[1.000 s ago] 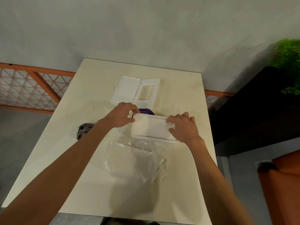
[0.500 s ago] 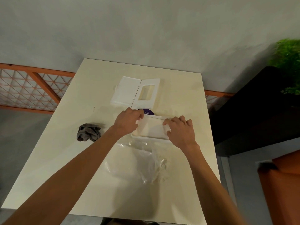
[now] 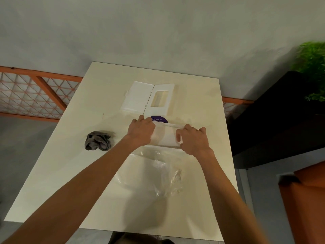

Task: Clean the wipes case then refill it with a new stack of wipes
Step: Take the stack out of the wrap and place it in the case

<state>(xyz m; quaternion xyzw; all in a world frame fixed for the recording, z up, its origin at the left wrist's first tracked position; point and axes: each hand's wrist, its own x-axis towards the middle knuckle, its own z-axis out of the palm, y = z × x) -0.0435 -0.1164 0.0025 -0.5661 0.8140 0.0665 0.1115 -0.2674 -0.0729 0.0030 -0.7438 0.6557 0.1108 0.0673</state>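
Observation:
A white stack of wipes (image 3: 166,137) lies in the white case tray (image 3: 163,147) at the table's middle. My left hand (image 3: 141,132) covers the stack's left end with curled fingers. The right end is under my right hand (image 3: 192,139), whose thumb and fingers curl around it. The case's white lid (image 3: 146,98), with a rectangular opening, lies flat and open behind the hands. A purple round label (image 3: 159,119) peeks out behind the stack.
A crumpled grey cloth (image 3: 97,140) sits left of my hands. Clear plastic wrap (image 3: 158,170) lies crumpled in front of the tray. The cream table (image 3: 70,164) ends close on the right, beside a dark cabinet (image 3: 281,111) with a green plant (image 3: 313,67).
Both hands have moved closer together over the stack of wipes, the left sliding right and the right sliding left. My left arm shifted and uncovered the grey cloth.

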